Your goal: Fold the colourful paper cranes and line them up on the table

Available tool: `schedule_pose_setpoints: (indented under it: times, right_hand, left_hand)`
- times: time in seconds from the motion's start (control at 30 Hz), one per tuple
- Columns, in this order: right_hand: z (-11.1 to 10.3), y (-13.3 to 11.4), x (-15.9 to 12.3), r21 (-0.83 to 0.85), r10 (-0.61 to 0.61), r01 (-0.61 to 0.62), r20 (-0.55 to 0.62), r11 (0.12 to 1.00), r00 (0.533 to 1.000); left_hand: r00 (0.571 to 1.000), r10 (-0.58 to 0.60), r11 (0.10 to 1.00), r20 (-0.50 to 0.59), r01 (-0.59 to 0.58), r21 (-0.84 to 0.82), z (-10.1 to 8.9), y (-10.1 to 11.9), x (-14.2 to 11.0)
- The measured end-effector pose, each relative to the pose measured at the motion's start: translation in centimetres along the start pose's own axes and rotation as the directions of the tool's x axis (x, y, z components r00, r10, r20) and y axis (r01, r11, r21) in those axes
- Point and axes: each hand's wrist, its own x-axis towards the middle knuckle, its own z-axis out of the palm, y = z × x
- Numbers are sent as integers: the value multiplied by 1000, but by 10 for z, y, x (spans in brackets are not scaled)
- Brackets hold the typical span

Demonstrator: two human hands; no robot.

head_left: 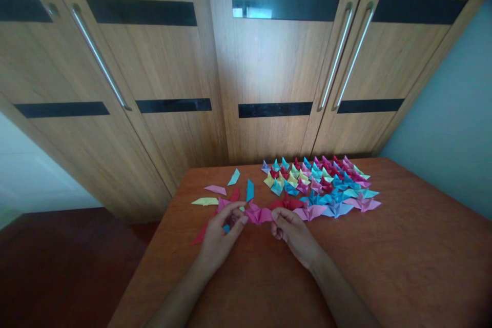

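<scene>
Pinching the right tip of a magenta folded-paper piece [258, 214] between thumb and closed fingers, the right hand [295, 234] sits just right of it. The left hand [219, 240] curves at its left tip, thumb and forefinger slightly parted; whether they hold it, one cannot tell. The piece spans between both hands, left of the rows of folded pieces [316, 186].

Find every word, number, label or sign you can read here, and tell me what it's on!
There are none that I can read.
The pink folded paper between the left hand and right hand shows no writing.
The dark strips on the cupboard doors show no letters; the bright patches on one look like reflections.
</scene>
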Motion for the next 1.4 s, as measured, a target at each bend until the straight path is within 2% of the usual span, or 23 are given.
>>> schedule_pose_setpoints:
  times: [0.1,0.23,0.43,0.63,0.73,0.83,0.93,1.07,1.2,1.4]
  right_hand:
    - [-1,2,1,-24,-5,5,-9,1000,1000]
    - [-1,3,1,-28,10,-10,-15,1000,1000]
    - [-4,-2,1,-68,7,-10,-34,998,999]
    - [-15,-7,-14,-217,-33,3,-137,976,990]
    - [-24,-5,-34,-407,-82,2,-178,913,981]
    - [-30,-1,-57,-618,-139,2,-173,786,975]
    - [-33,3,-73,-733,-164,-5,-159,681,974]
    - [-32,9,-79,-791,-201,14,-138,612,970]
    - [-31,10,-78,-813,-226,37,-119,582,967]
    - [-30,6,-80,-828,-212,36,-100,559,972]
  left_hand:
    - [997,-64,994,35,66,-87,6,-1,-1]
    - [996,-90,991,23,92,-94,6,-6,-1]
    - [1000,18,998,0,-18,58,2,-4,-1]
    - [994,106,973,4,-104,204,5,1,-2]
    - [991,124,959,56,-134,250,10,0,-2]
    - [983,147,943,113,-174,285,20,0,0]
    - [971,182,920,155,-224,321,34,2,3]
    - [956,220,889,194,-278,364,55,5,10]
    - [943,236,848,236,-319,424,73,6,17]
    - [950,211,815,229,-300,496,86,5,23]
